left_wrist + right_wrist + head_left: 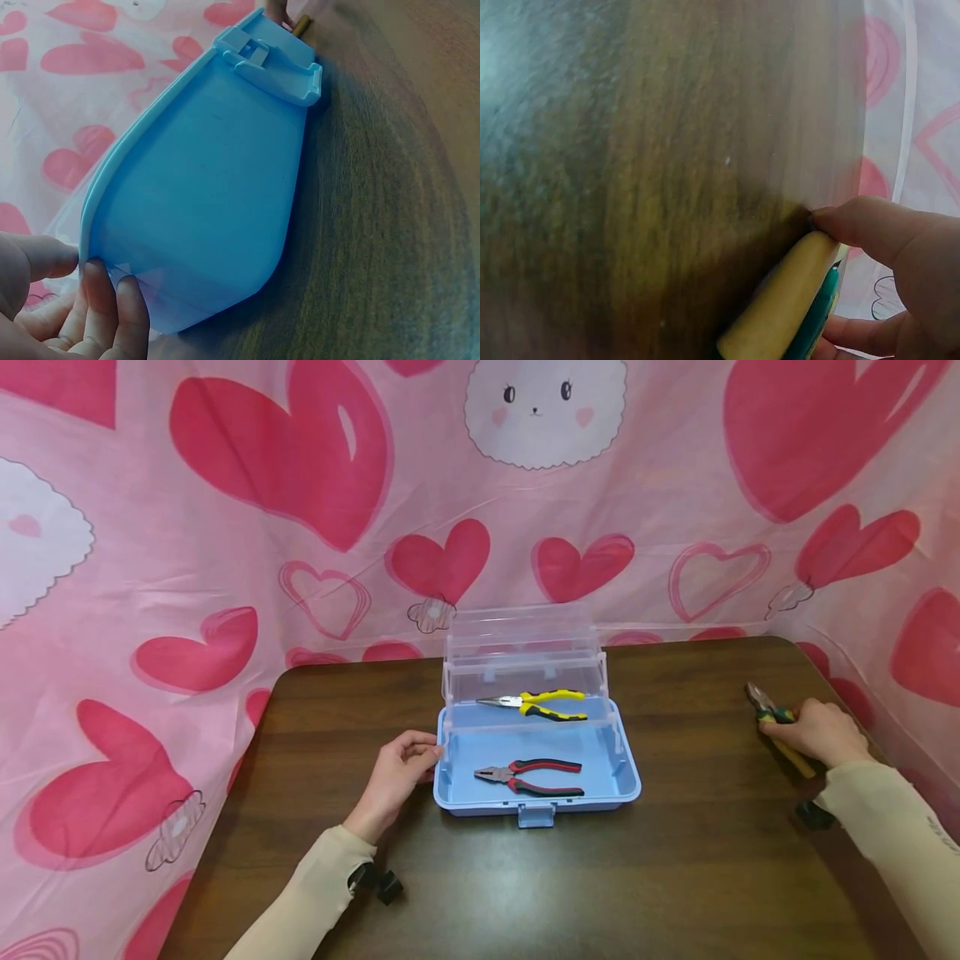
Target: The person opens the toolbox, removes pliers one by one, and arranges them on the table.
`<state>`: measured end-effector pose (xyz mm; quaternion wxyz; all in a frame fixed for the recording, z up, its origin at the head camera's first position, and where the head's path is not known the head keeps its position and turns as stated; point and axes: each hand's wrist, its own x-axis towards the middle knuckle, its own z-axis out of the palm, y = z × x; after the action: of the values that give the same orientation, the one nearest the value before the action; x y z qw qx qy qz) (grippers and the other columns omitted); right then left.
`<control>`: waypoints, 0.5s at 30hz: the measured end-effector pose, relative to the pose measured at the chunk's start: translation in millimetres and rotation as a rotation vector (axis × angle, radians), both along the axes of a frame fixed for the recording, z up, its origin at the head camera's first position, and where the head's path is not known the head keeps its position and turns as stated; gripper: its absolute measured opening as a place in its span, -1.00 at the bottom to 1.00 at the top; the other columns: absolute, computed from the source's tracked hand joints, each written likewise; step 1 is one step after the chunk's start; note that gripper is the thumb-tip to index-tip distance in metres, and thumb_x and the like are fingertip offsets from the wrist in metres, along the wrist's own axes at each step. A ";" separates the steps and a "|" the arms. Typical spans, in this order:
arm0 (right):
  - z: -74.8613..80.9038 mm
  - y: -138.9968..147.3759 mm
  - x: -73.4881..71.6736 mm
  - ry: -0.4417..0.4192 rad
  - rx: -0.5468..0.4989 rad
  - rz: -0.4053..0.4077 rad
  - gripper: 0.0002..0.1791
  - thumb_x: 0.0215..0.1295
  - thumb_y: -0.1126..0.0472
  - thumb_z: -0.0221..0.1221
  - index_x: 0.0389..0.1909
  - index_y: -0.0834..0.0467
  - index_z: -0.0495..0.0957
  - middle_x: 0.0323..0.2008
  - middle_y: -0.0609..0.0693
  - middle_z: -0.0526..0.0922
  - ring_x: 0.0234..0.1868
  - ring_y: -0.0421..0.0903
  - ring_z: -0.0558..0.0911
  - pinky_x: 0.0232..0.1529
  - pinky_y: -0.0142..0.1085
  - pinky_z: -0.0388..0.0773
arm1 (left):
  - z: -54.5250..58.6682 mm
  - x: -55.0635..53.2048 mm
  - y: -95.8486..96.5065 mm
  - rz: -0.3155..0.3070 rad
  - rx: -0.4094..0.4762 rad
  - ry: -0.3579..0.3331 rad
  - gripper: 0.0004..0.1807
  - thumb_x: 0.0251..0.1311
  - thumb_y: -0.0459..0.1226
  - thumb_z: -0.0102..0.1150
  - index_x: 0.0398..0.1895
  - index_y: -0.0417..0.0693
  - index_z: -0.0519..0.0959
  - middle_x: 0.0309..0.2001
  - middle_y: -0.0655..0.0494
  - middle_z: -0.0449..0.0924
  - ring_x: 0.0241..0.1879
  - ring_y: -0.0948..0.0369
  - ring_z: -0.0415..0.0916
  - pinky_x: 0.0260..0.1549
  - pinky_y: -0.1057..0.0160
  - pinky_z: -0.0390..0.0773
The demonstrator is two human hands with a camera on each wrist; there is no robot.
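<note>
A light-blue toolbox [577, 804] stands on the table with its clear lid raised. At its left end, my left hand [397, 772] pinches the rim between thumb and fingers, as the left wrist view shows on the blue wall [195, 187]. Inside lie red-and-black combination pliers [528, 777]. Yellow-and-black long-nose pliers [540, 703] show behind the clear plastic, farther back. Far to the right, my right hand [825, 732] holds pliers with green and yellow handles [797, 762], their metal head pointing away. In the right wrist view thumb and fingers lie round the yellow handle [784, 300].
The brown wooden table [697, 877] runs under everything. A pink heart-print cloth [660, 493] hangs behind it and along both sides. The toolbox latch [536, 815] hangs down at the front.
</note>
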<state>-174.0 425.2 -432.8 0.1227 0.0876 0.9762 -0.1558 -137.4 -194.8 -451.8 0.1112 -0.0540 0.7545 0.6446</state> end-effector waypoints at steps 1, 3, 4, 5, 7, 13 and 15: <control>0.0 0.0 0.2 0.002 0.000 -0.001 -0.22 0.37 -0.28 0.22 -0.23 0.50 0.42 -0.44 0.33 0.47 -0.41 0.22 0.46 -0.47 0.07 0.48 | 0.3 0.0 0.1 0.002 0.000 0.000 -0.70 0.44 -0.27 0.26 0.13 -0.23 0.58 -0.06 -0.10 0.71 -0.16 0.10 0.66 -0.06 0.13 0.73; -0.3 0.4 0.4 0.009 0.000 0.000 -0.21 0.37 -0.29 0.21 -0.23 0.50 0.43 -0.44 0.33 0.48 -0.41 0.21 0.46 -0.48 0.05 0.47 | 0.4 0.1 0.3 0.007 -0.003 -0.001 -0.70 0.44 -0.27 0.27 0.13 -0.22 0.59 -0.06 -0.10 0.71 -0.15 0.10 0.66 -0.06 0.12 0.73; -0.6 0.8 0.6 0.012 0.000 0.002 -0.20 0.38 -0.30 0.20 -0.22 0.50 0.43 -0.44 0.33 0.49 -0.41 0.21 0.47 -0.48 0.05 0.48 | 0.5 0.1 0.3 0.009 -0.004 -0.002 -0.70 0.44 -0.27 0.27 0.13 -0.22 0.59 -0.06 -0.10 0.71 -0.15 0.09 0.66 -0.05 0.12 0.73; -0.7 1.0 1.0 0.017 -0.001 0.004 -0.19 0.39 -0.30 0.20 -0.20 0.51 0.43 -0.42 0.34 0.51 -0.40 0.21 0.48 -0.47 0.06 0.48 | 0.5 0.1 0.3 0.011 -0.005 -0.003 -0.70 0.44 -0.27 0.27 0.13 -0.22 0.59 -0.05 -0.10 0.71 -0.15 0.09 0.67 -0.05 0.11 0.73; -0.6 1.6 1.9 0.028 -0.006 0.007 -0.16 0.40 -0.31 0.18 -0.13 0.54 0.43 -0.36 0.40 0.54 -0.38 0.24 0.51 -0.46 0.09 0.50 | 0.6 0.2 0.2 0.013 -0.006 -0.004 -0.70 0.44 -0.26 0.27 0.13 -0.22 0.59 -0.05 -0.11 0.71 -0.14 0.10 0.67 -0.04 0.11 0.73; 1.6 2.6 6.0 0.045 -0.022 0.004 -0.07 0.44 -0.32 0.15 0.10 0.60 0.36 -0.06 0.60 0.52 -0.28 0.37 0.57 -0.37 0.15 0.49 | 0.5 1.0 -0.6 0.014 -0.004 0.000 -0.69 0.44 -0.26 0.27 0.13 -0.23 0.58 -0.04 -0.12 0.71 -0.16 0.09 0.66 -0.03 0.09 0.73; 2.3 3.2 7.4 0.042 -0.030 0.000 -0.06 0.43 -0.32 0.15 0.12 0.60 0.35 -0.04 0.61 0.51 -0.28 0.35 0.56 -0.36 0.15 0.49 | 0.4 1.2 -0.3 0.010 -0.005 0.001 -0.69 0.44 -0.26 0.27 0.13 -0.23 0.58 -0.03 -0.12 0.71 -0.16 0.09 0.66 -0.01 0.06 0.72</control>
<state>-166.6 428.5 -430.5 0.1033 0.0822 0.9762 -0.1720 -136.2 -195.2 -451.4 0.1071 -0.0578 0.7559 0.6433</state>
